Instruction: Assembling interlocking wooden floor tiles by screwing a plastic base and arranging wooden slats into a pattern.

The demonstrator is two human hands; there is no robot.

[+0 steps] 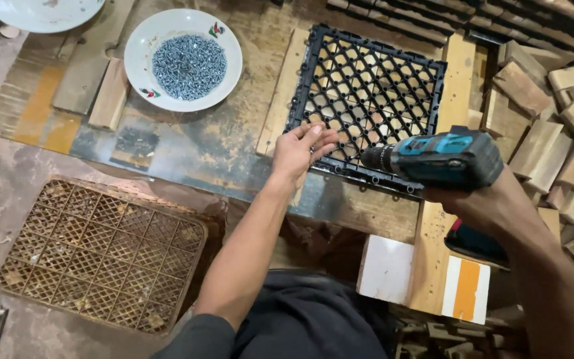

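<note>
Screw-driving on the black plastic grid [367, 86]: left hand [300, 149] pinches something small, likely a screw, at its near edge, right hand [463, 199] grips the teal drill [443, 158], whose tip must meet it.

Both forearms are bare to above the elbow. The left hand [302, 151] and right hand [476, 203] wear no gloves, rings or watch. A dark grey short sleeve [197, 340] covers the left upper arm, above dark trousers [307, 319].

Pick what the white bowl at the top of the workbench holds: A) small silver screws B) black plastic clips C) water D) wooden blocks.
A: the white bowl holds a heap of small silver screws, while the wooden blocks lie piled at the right, beyond the black plastic grid.
</note>
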